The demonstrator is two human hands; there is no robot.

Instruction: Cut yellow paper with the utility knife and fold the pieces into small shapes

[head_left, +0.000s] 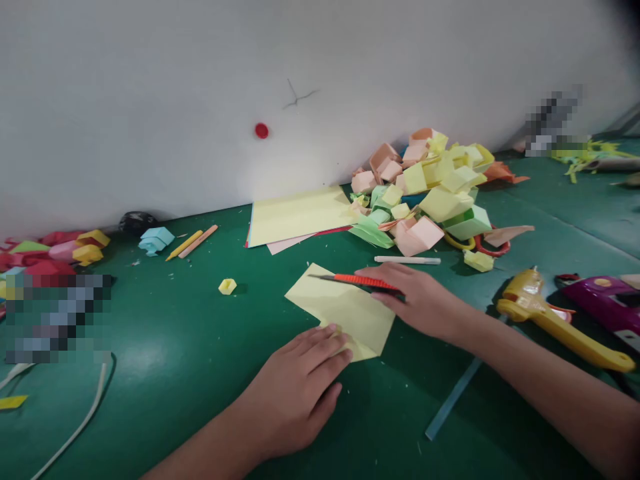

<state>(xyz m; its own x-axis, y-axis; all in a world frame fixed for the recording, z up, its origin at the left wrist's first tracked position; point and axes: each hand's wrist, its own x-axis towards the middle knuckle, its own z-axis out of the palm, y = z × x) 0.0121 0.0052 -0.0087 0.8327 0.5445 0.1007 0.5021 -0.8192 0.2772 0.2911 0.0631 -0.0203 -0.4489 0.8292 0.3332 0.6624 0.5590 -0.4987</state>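
A pale yellow sheet of paper [345, 307] lies on the green table, partly covered by my hands. My left hand [305, 380] rests on its near left edge, fingers stretched out and pressing down. In my right hand [417, 297] is a craft knife [363, 280] with an orange-red ribbed handle. Its thin dark blade points left, over the upper part of the sheet; whether the blade touches the paper I cannot tell. A small yellow folded paper piece [228, 287] sits to the left of the sheet.
Folded paper pieces [430, 193] heap up at back right, beside stacked sheets [295, 217] against the wall. A white pen [407, 260] lies behind my right hand. A yellow glue gun [565, 320] with a glue stick [455, 397] is at right. A white cable [85, 427] runs at left.
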